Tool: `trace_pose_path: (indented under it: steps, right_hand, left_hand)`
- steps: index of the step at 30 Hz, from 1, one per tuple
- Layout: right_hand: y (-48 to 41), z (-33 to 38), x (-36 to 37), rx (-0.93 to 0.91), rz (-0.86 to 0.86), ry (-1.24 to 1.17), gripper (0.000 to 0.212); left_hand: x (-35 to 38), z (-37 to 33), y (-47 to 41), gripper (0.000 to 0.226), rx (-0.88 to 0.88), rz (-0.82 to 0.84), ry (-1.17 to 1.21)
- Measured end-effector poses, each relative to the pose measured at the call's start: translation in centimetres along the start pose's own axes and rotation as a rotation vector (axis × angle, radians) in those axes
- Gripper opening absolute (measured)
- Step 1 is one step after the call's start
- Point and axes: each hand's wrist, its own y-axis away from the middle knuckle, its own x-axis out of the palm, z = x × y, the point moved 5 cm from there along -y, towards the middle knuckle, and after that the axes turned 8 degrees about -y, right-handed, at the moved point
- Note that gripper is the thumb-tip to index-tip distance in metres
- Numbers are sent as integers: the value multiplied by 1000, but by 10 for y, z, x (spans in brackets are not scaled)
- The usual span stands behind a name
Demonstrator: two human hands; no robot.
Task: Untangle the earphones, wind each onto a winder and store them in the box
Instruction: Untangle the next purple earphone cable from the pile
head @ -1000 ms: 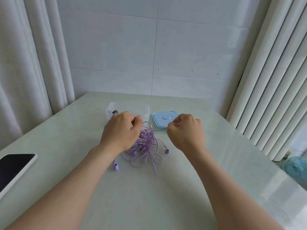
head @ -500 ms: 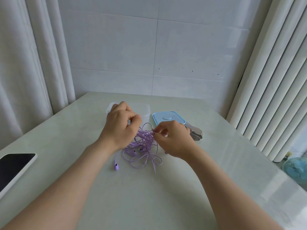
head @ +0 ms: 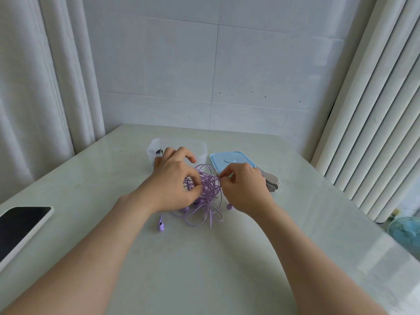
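**q:** where's the purple earphones [head: 208,189] mess sitting, and what are the hands up to?

**a:** it's a knotted ball on the table [head: 204,269], about halfway back, wedged right between both hands. left hand [head: 173,180] is on its left side, thumb and curled fingers gripping the bundle, one finger stretched out toward the box. right hand [head: 244,189] is at the right edge, thumb and fingertip pinching a single strand. a few loops spill out toward the camera. one earbud [head: 161,226] lies loose just by the left wrist, and another peeks out under the right hand.

**q:** and the box?

**a:** clear box [head: 200,148] sits open just behind the left hand, with some small dark thing in its left corner, can't tell what. blue lid [head: 231,159] lies flat beside it, behind the right hand. flat grey winders [head: 271,181] poke out past the right hand, partly hidden. phone [head: 20,226] is face up, well apart at the left edge.
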Motion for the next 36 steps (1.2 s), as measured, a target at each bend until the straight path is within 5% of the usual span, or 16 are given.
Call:
trace_pose_path:
  steps: [5,13,18,22,30,36]
  right_hand:
    - [-3,-3,2,-16,11,-11,28]
    - [-4,-6,2,-16,-13,45,31]
    - [-2,5,-5,-202,-163,-203,19]
    - [4,13,2,-385,-172,-222,10]
    - [1,9,9,-304,-156,-207,28]
    - [-1,9,15,-362,-118,-119,17]
  left_hand:
    - [-1,-1,1,22,-9,28,14]
    - [-7,9,-6,7,-78,-174,180]
    - [-13,5,-7,9,-67,-330,80]
    - [-11,-2,-7,5,17,-276,121]
    - [-4,-9,-2,20,11,-113,240]
    - [-12,-11,-1,17,-38,-157,400]
